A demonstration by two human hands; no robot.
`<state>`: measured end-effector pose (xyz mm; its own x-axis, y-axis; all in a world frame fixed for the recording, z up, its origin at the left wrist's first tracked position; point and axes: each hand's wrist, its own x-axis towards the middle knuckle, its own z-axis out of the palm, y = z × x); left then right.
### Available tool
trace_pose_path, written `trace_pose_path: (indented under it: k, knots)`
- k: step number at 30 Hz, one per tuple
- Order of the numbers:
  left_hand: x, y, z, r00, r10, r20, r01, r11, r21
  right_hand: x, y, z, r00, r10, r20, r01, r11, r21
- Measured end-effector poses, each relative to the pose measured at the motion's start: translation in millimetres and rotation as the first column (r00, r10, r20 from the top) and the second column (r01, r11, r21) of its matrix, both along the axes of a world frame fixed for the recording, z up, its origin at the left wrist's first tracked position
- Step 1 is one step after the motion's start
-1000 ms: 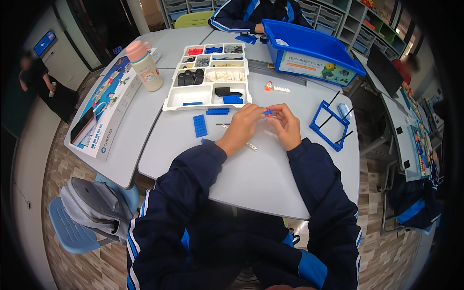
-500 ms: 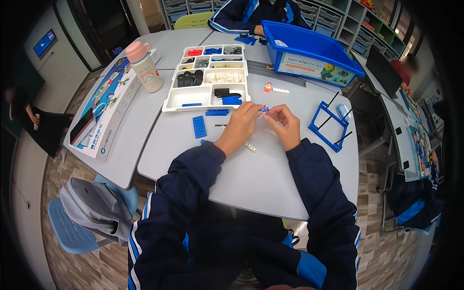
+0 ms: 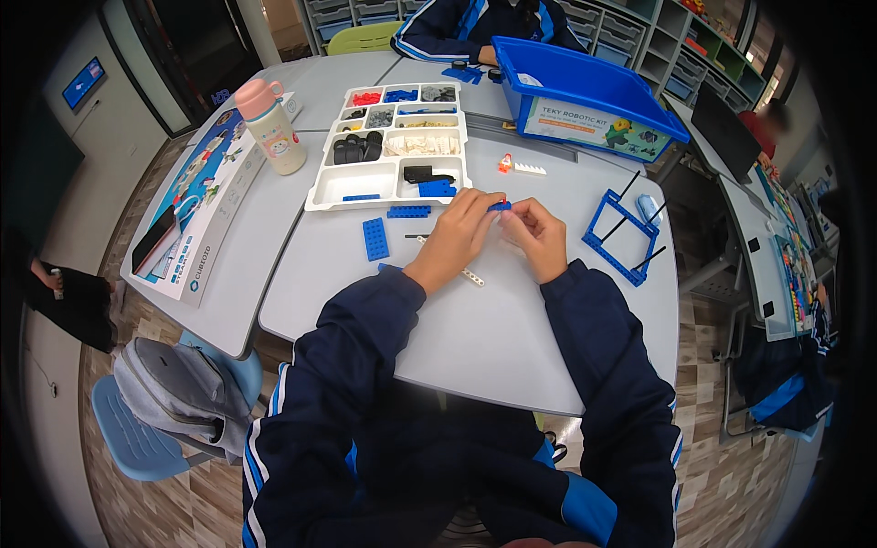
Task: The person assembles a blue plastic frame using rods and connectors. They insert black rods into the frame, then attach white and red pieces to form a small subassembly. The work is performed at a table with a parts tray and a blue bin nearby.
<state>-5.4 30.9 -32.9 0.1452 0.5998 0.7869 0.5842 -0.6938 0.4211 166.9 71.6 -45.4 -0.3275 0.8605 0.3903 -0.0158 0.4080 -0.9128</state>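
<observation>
Both my hands meet over the grey table (image 3: 512, 329) and pinch one small blue building piece (image 3: 500, 206) with a red bit at its left end. My left hand (image 3: 459, 235) grips it from the left, my right hand (image 3: 539, 236) from the right. A white beam with holes (image 3: 471, 275) lies under my left wrist. A flat blue plate (image 3: 375, 238) and a narrow blue strip (image 3: 408, 212) lie just left of my hands. Behind them stands a white sorting tray (image 3: 351, 184) with several compartments of small parts.
A blue frame with black rods (image 3: 622, 237) lies to the right, a blue bin (image 3: 585, 96) behind it. A pink-capped bottle (image 3: 271, 126) and a long box (image 3: 194, 215) are at left. Another person's sleeves (image 3: 457, 32) rest opposite. A grey backpack (image 3: 178, 395) sits on a blue chair.
My hands have stayed together on the small piece, with only slight finger movement. A person at the far left has shifted lower along the picture's edge.
</observation>
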Motion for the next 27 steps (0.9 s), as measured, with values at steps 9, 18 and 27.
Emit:
trace_pose_path:
  k: [9,18,27]
  knots:
    - [-0.7,3.0,-3.7,0.999,-0.05,0.014,0.05,0.998,-0.034,3.6,4.4,3.9,0.984,0.114,-0.136,-0.139,0.972,-0.188]
    - [0.3,2.0,-5.1,0.985,-0.031,0.168,0.083,0.948,-0.307,1.9,5.3,1.4,0.977,0.145,-0.156,-0.164,0.98,-0.115]
    - [0.0,4.2,-5.9,0.973,-0.057,0.224,0.131,0.935,-0.33,1.9,4.2,0.5,0.986,0.133,-0.104,-0.14,0.988,-0.059]
